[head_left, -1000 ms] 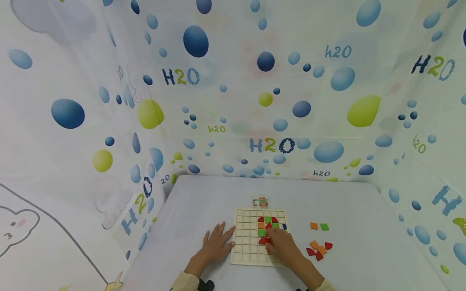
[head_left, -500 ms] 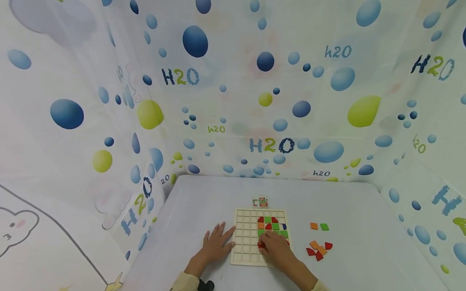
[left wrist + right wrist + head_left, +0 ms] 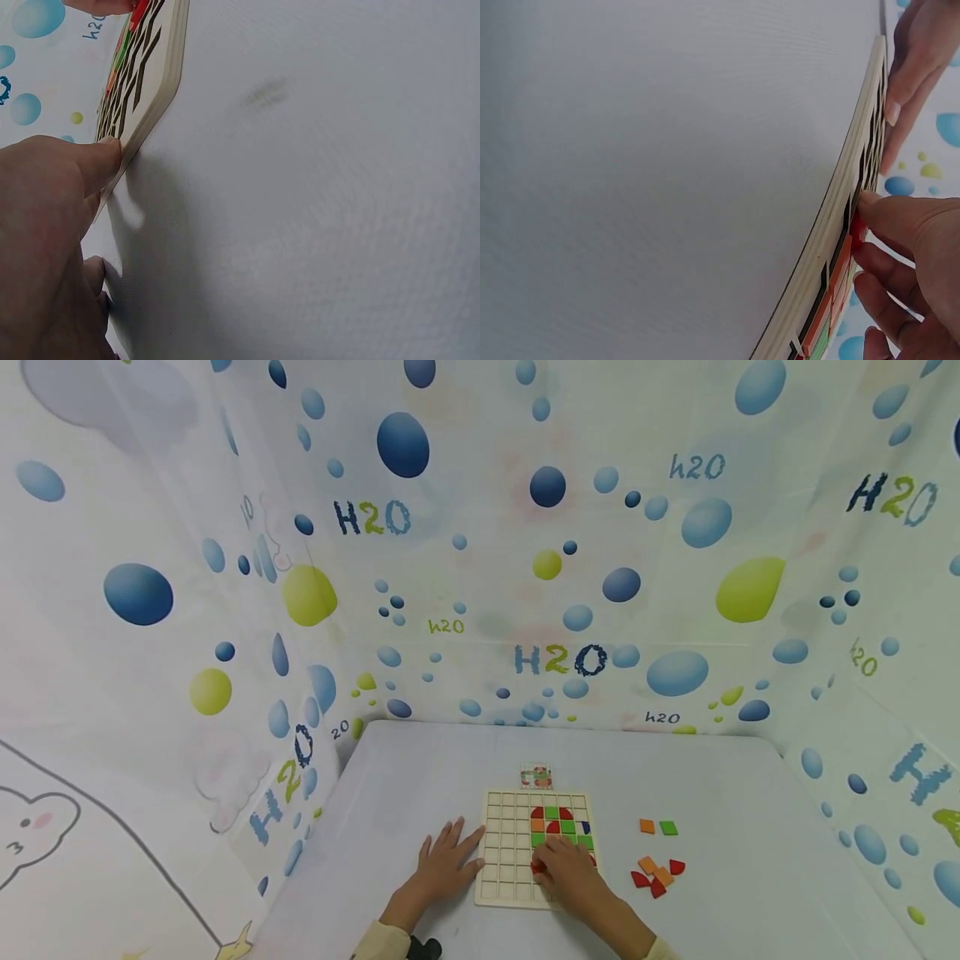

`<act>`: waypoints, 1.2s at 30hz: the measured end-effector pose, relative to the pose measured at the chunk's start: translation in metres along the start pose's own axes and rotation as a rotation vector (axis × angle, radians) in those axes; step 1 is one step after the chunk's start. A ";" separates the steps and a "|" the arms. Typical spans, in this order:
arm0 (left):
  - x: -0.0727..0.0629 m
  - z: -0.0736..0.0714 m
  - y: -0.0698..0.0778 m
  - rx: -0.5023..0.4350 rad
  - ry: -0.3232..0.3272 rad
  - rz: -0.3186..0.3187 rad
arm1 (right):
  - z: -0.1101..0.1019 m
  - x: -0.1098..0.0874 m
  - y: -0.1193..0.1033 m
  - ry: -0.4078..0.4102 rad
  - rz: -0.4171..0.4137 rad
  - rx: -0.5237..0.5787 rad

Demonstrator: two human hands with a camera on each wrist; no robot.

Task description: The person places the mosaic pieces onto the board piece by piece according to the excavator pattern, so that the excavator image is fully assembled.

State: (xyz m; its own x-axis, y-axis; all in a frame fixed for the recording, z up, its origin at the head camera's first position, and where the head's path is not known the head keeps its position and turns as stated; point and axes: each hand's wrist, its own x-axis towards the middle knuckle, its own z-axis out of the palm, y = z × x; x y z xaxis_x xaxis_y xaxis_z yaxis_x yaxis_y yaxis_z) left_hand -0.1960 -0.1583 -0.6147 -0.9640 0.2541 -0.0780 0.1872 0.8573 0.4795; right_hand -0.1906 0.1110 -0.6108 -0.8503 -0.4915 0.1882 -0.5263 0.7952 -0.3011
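A pale wooden grid board (image 3: 507,836) lies on the table, its right part filled with red, green, orange and blue-and-white tiles. My right hand (image 3: 573,875) is over the lower middle of the board, thumb and fingertips pinching a red tile (image 3: 857,229) down at a cell. The hand covers part of the tiles in the head view. My left hand (image 3: 447,865) lies spread beside the board's left edge, its thumb (image 3: 101,161) touching that edge.
Right of the board lie loose tiles: an orange square (image 3: 647,826), a green square (image 3: 668,827), and a small cluster of red quarter-rounds (image 3: 640,880) and orange squares (image 3: 647,865). A small printed card (image 3: 536,776) sits just beyond the board's far edge.
Over the first half second my right hand moved slightly left on the board, to the red tile, uncovering green tiles on the right. It then stays put. My left hand has not moved.
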 end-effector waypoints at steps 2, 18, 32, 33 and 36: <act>0.000 0.000 0.000 0.002 -0.002 -0.001 | 0.000 -0.001 0.000 0.001 -0.002 0.001; 0.007 0.016 -0.013 -0.021 0.036 0.015 | -0.004 -0.003 0.002 -0.017 -0.017 0.070; 0.004 0.010 -0.008 -0.029 0.021 0.021 | -0.006 0.000 0.003 -0.044 0.004 0.053; 0.003 0.008 -0.007 -0.032 0.018 0.022 | -0.006 0.000 0.003 -0.040 0.007 0.051; 0.003 0.007 -0.006 -0.029 0.010 0.016 | -0.004 0.001 0.003 -0.030 0.018 0.043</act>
State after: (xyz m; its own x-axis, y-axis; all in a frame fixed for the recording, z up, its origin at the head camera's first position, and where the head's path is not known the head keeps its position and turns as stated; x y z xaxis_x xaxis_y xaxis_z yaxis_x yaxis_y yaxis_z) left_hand -0.1987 -0.1595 -0.6241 -0.9629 0.2628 -0.0617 0.1968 0.8397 0.5061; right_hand -0.1928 0.1146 -0.6074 -0.8588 -0.4884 0.1544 -0.5101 0.7881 -0.3445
